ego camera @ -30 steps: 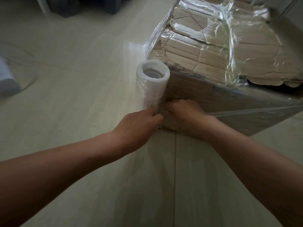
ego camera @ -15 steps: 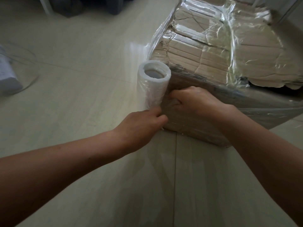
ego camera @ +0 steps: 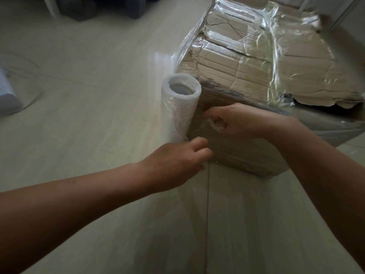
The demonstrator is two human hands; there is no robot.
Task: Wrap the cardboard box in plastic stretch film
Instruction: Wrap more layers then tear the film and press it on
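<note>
We saw cardboard box [ego camera: 246,62] on floor [ego camera: 98,95] just beyond both hands, film roll [ego camera: 180,107] upright against its corner, above left hand [ego camera: 177,163]. Our right hand [ego camera: 237,121] pinched bunched film [ego camera: 216,124] on box side; left hand curled, grip unclear. Judged film thin, clingy, tear-prone: hold bunched.

pale tiled floor [ego camera: 98,119]; cardboard box [ego camera: 246,72], film roll [ego camera: 178,107]

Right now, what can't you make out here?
Head view:
- Foot of the stretch film roll: hidden behind the left hand.
- What the left hand's curled fingers hold: turned away from the camera.
- Cardboard box's right side: cut off by the frame edge.
- White thing at the picture's left edge: cut off, unidentifiable.
</note>
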